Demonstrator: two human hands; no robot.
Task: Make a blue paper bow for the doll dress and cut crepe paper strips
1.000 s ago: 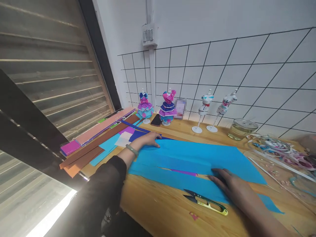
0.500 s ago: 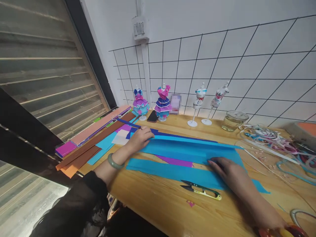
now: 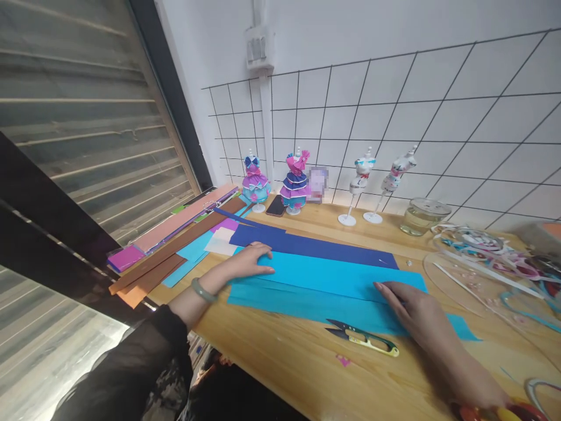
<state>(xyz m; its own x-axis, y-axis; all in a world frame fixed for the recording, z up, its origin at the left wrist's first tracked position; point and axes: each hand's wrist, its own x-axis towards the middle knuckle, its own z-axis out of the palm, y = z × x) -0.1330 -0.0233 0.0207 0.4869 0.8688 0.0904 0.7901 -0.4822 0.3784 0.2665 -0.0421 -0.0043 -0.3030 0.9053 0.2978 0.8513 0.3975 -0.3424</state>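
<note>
- The long, bright-blue strip of cloth-like sheet [image 3: 324,275] lies across the pale wooden table [image 3: 280,365], overlapping a duller blue layer [image 3: 280,301] on its near side; one wide dark-blue strip [image 3: 333,248] lies just beyond.
- The left hand [image 3: 249,261] is spread, thumb apart from the fingers, resting at the strip's left end and gripping nothing – apparently to hold that end flat.
- The right hand [image 3: 414,307] is at the near edge toward the other end, fingers bent; whether they pinch the sheet I cannot tell, since the knuckles cover it. Set well apart, the two hands seem placed to square the strip along its length.
- One pair of yellow-and-green thread snips with dark blades [image 3: 354,337] lies in front, probably for easy reach (one small pink scrap [image 3: 343,361] sits nearby).
- Four small mannequins stand behind, perhaps kept there to free the working area – two in ruffled dresses [image 3: 296,188], two mostly white [image 3: 363,175].
</note>
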